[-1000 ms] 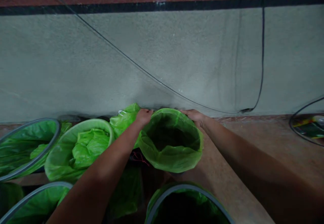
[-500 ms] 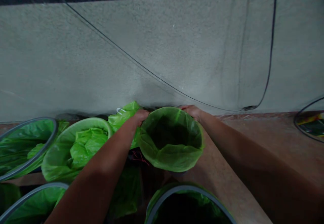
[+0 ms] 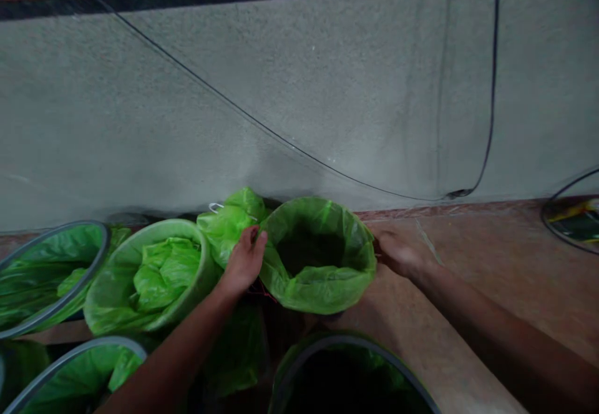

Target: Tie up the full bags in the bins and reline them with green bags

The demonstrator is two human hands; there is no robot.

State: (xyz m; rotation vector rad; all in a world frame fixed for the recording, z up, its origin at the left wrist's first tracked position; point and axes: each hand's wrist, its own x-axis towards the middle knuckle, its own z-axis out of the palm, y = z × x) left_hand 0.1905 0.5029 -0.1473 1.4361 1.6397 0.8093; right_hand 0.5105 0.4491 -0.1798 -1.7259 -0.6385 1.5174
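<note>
A bin lined with a thin green bag (image 3: pixel 322 289) stands by the wall, the liner folded over its rim and its inside dark. My left hand (image 3: pixel 246 258) is at the bin's left side, thumb and fingers a little apart, close to the liner. On the opposite side, my right hand (image 3: pixel 397 253) is beside the rim, blurred by motion, its fingertips partly hidden. Behind my left hand sits a tied green plastic bag (image 3: pixel 229 220) with a white string.
At the left stand a pale green-lined bin (image 3: pixel 96 295) holding a crumpled bag and a grey-rimmed bin (image 3: pixel 100 255). Another grey-rimmed bin (image 3: pixel 322 341) is in front. A black cable (image 3: pixel 492 108) hangs along the wall (image 3: pixel 374 77); a cable loop (image 3: pixel 545 214) lies right.
Both hands have moved from the far rim down to the bin's sides, the left toward me and the right outward. The lined bin stays in nearly the same place.
</note>
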